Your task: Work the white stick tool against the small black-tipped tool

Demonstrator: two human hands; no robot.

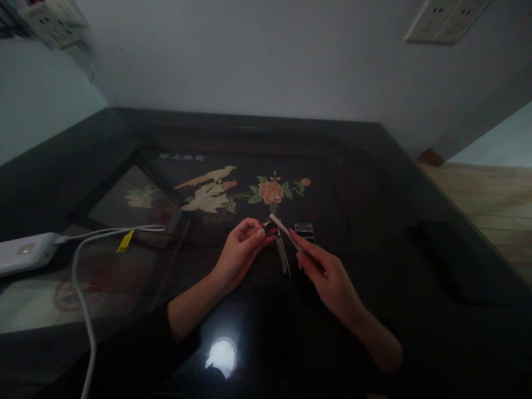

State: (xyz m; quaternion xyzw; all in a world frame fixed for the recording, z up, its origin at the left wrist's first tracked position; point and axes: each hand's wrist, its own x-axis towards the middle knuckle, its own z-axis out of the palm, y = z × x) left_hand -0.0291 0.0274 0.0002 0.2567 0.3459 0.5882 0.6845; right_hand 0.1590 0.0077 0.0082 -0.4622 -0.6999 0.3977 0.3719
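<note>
Over the middle of the glossy black table, my left hand (241, 249) pinches a small dark piece (269, 226) between thumb and fingertips. My right hand (330, 277) grips a thin, pale, flat stick-like tool (282, 226), its far end touching or very near the dark piece. Just below them shows a slim dark strip with a bright edge (283, 256); I cannot tell whether it is an object or a reflection. Behind my right fingers is a small clear box (304, 228), partly hidden.
The black tabletop (249, 321) carries a bird-and-flower picture (271, 192). A white power bank (27, 252) with a white cable (83, 293) and yellow tag (125, 241) is on the left. A dark flat object (457, 260) lies right. Wall sockets (446, 19) are above.
</note>
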